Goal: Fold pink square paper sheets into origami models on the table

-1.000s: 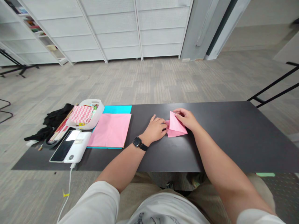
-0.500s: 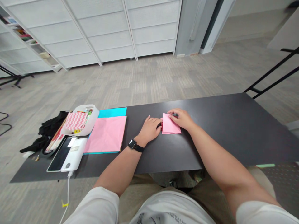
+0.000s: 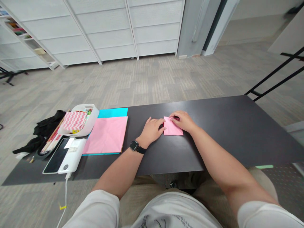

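Note:
A small square of folded pink paper (image 3: 173,129) lies on the dark grey table in front of me. At its left edge, my left hand (image 3: 152,130) lies palm down, with thumb and forefinger apart and their tips touching the paper. A black watch (image 3: 134,145) is on that wrist. Curled over the paper's upper right part, my right hand (image 3: 184,121) has its thumb and fingertips brought together on the pink sheet's top edge. The right hand partly covers the upper right corner. The paper looks nearly flat.
To the left, larger pink sheets (image 3: 106,134) lie over blue sheets (image 3: 114,112). Beside them are a white basket (image 3: 91,125) with a pink zigzag-patterned item, a phone (image 3: 56,158), a white power bank (image 3: 72,158) with a cable, and black cloth (image 3: 48,123).
The pink paper's raised flap has come down, and the paper now looks like a flatter square. Both hands stay at it. My view has shifted slightly.

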The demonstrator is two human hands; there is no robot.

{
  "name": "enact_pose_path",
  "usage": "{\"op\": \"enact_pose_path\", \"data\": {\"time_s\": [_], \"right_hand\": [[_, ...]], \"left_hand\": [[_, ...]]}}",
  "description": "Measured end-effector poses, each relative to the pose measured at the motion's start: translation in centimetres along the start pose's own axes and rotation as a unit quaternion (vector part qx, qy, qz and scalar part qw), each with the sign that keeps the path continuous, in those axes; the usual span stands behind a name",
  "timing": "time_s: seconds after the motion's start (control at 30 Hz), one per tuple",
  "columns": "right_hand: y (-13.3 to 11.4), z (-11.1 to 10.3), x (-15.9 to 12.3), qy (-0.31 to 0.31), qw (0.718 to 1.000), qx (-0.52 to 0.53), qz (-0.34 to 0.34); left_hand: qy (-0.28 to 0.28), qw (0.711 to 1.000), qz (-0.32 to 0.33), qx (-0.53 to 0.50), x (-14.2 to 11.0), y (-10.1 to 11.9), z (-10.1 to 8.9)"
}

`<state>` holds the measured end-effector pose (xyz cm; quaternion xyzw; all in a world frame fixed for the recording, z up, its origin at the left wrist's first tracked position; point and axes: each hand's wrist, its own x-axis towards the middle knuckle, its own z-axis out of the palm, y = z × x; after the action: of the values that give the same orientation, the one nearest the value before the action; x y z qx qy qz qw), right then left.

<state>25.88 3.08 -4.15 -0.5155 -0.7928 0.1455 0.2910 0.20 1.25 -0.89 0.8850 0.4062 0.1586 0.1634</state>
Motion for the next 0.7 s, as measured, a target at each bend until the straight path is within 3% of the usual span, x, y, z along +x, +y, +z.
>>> {"op": "enact_pose_path", "data": {"time_s": [0.27, 0.5, 0.7], "right_hand": [[-0.3, 0.2, 0.2, -0.019, 0.999, -0.037, 0.016], [-0.9, 0.3, -0.1, -0.008, 0.998, -0.052, 0.024], [-1.1, 0.3, -0.2, -0.013, 0.998, -0.062, 0.025]], "left_hand": [[-0.020, 1.000, 0.015, 0.017, -0.1, -0.2, 0.0], [-0.002, 0.999, 0.044, 0.032, -0.3, -0.4, 0.5], [-0.031, 0.996, 0.075, 0.026, -0.3, 0.0, 0.2]]}}
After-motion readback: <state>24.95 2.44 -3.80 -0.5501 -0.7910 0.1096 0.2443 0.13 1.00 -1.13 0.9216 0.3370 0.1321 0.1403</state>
